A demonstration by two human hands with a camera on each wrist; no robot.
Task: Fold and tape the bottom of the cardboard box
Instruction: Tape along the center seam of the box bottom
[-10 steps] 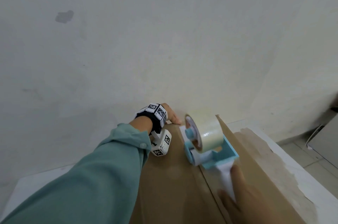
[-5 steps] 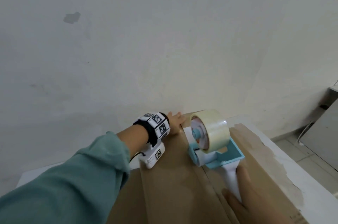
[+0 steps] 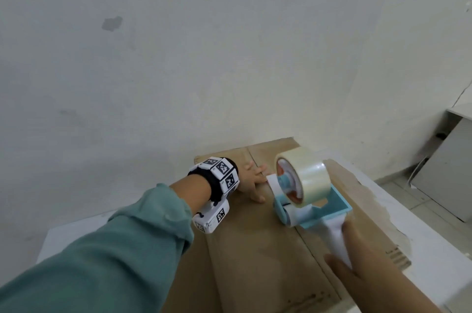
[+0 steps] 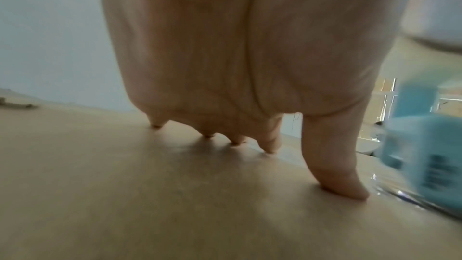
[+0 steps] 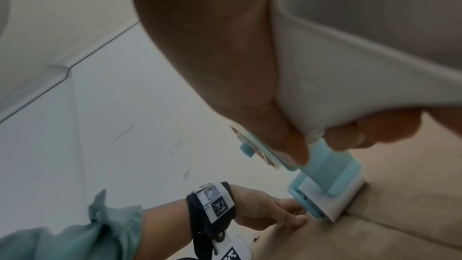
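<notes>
The brown cardboard box (image 3: 255, 248) lies bottom-up on a white table, its two flaps meeting at a centre seam (image 3: 314, 256). My left hand (image 3: 251, 179) presses flat on the left flap near the far end, fingers spread and straight (image 4: 332, 165). My right hand (image 3: 357, 269) grips the white handle of a blue tape dispenser (image 3: 311, 208) loaded with a clear tape roll (image 3: 304, 177). The dispenser's front roller sits on the seam, just right of my left thumb (image 5: 332, 205). The box (image 4: 175, 195) fills the lower part of the left wrist view.
A plain pale wall (image 3: 229, 57) rises directly behind the box. The white table (image 3: 421, 236) edge runs along the right, with tiled floor and a white cabinet (image 3: 449, 172) beyond it.
The dispenser has travelled back along the seam toward me, away from the far edge. More of the box's far end shows beyond my left hand, which stays pressed on the flap.
</notes>
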